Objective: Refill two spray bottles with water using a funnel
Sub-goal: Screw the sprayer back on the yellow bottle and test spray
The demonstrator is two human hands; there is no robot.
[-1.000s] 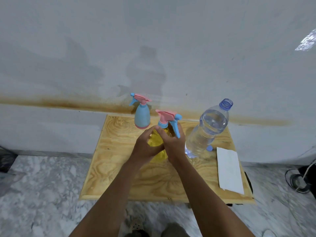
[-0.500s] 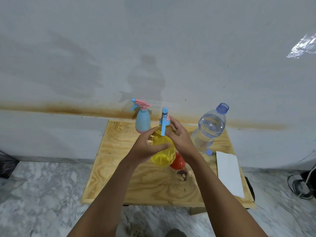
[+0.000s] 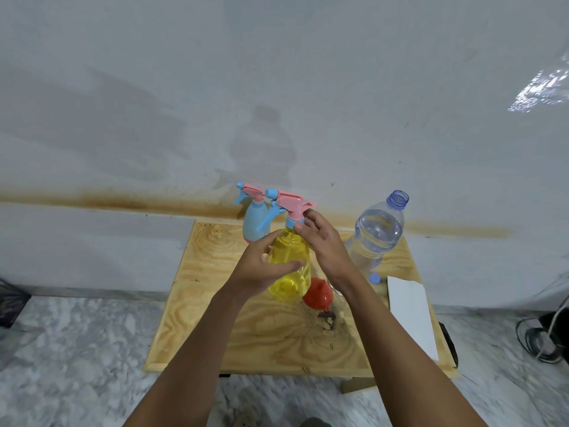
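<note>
Yellow spray bottle (image 3: 291, 260): my left hand (image 3: 258, 268) wraps its belly to steady it. My right hand (image 3: 323, 245) pinches the blue collar (image 3: 291, 223) at twelve o'clock, probably to unscrew it.

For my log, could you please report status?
Left hand grips yellow spray bottle. Right hand pinches its collar, spray head on. Red funnel idle; nothing blocking.

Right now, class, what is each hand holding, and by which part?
The left hand grips the yellow spray bottle round its body; the right hand pinches its blue collar, under the pink spray head.
</note>
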